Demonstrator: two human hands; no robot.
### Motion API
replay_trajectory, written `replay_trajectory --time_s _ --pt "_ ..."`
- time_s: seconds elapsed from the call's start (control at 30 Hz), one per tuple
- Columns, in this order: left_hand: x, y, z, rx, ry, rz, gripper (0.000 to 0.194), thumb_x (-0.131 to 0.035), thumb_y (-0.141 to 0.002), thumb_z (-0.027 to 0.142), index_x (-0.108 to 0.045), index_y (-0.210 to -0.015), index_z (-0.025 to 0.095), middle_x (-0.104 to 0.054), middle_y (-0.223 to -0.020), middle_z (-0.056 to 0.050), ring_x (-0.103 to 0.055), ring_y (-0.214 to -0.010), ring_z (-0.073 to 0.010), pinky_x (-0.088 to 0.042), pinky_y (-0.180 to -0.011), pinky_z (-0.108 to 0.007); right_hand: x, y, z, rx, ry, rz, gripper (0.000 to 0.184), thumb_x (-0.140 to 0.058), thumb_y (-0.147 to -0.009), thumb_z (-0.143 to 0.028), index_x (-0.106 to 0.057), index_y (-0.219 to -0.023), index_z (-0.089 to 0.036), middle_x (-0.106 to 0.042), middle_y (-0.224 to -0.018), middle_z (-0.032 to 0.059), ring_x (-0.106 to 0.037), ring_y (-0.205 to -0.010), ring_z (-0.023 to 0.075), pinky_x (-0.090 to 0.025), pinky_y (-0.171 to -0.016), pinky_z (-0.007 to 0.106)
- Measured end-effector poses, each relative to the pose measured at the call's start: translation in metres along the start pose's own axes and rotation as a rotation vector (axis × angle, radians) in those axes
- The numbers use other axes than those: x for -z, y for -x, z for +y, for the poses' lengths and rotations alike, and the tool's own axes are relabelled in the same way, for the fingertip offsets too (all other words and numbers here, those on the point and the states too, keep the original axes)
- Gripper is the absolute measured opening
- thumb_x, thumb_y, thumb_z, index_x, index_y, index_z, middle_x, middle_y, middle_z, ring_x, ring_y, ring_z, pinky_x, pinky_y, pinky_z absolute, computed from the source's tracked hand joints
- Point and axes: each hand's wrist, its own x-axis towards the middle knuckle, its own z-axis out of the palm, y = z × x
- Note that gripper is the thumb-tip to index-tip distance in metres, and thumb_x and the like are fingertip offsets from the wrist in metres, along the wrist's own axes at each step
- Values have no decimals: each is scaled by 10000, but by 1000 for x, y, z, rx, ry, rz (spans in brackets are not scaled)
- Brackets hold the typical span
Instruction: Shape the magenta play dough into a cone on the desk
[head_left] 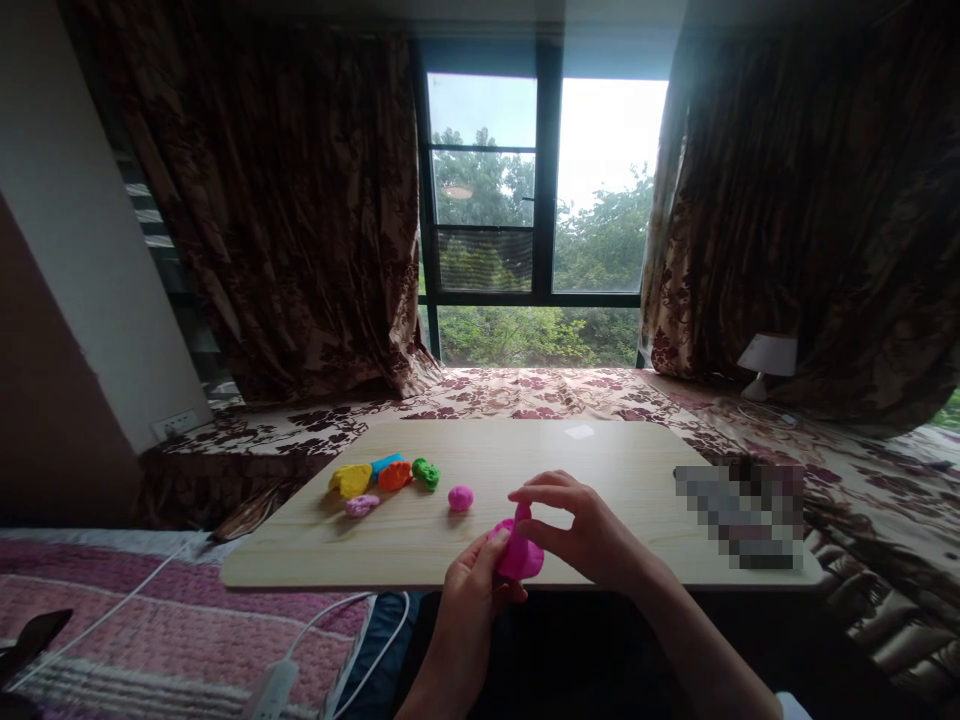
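A bright pink piece of modelling clay [528, 562], with a wide flattened base and a narrow part rising from it, is held over the table's near edge. My left hand [469, 590] is closed round its left side, the thumb on top. From the right, my right hand [592, 528] pinches the narrow upper part between thumb and forefinger. A pink clay ball [460, 498] lies on the table just left of my hands. Farther left are lumps of yellow clay [351, 480], blue clay [388, 464], orange clay [395, 476], green clay [426, 474] and pale pink clay [362, 506].
The light wooden table [315, 555] has a small white paper [579, 432] near its far edge. At its right end lies a blurred-out object [742, 515]. A white lamp [766, 358] stands on the window ledge. A power strip [274, 690] with a white cord is at lower left.
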Motion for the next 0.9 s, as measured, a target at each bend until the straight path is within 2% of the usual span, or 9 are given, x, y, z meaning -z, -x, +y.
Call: replay_trajectory --time_s 0.13,0.3,0.53,0.67,0.77,0.9 --pt "-4 4 3 38 25 -13 212 -638 -722 312 -620 -807 118 -559 -598 18 -471 -510 -75 -427 -483 -207 3 1 -3 4 -98 -4 208 -652 -771 -193 -688 -974 -227 -627 -982 49 -564 -944 180 -455 -836 303" --pt "-5 8 5 84 48 -58 194 -614 -724 310 -606 -705 118 -517 -521 27 -433 -444 -73 -413 -442 -223 11 2 -8 -27 -248 -134 230 -599 -825 -242 -664 -1045 -225 -607 -1064 57 -555 -1019 185 -439 -891 308" --pt "-11 13 7 133 50 -123 149 -575 -739 265 -595 -695 124 -528 -540 11 -452 -442 -86 -387 -403 -215 12 3 -4 0 -405 -126 160 -631 -801 -281 -701 -912 -190 -639 -955 50 -556 -1034 193 -383 -974 334" --pt "-14 16 10 131 48 -142 148 -584 -741 263 -599 -692 125 -533 -554 9 -472 -466 -89 -390 -415 -207 14 4 -4 -78 -450 -175 247 -627 -799 -335 -681 -999 -201 -596 -1122 71 -506 -1128 222 -379 -974 346" --pt "-15 18 11 148 48 -137 157 -581 -745 277 -607 -722 124 -530 -553 11 -472 -457 -90 -388 -403 -207 15 2 -7 -31 -490 -211 212 -627 -801 -324 -703 -946 -189 -634 -1024 63 -508 -1123 218 -366 -988 348" --pt "-16 18 11 167 50 -135 151 -588 -739 278 -606 -741 128 -527 -549 16 -471 -447 -91 -389 -395 -208 15 1 -7 10 -548 -177 162 -640 -793 -303 -721 -861 -181 -659 -882 48 -521 -1099 211 -347 -1011 357"
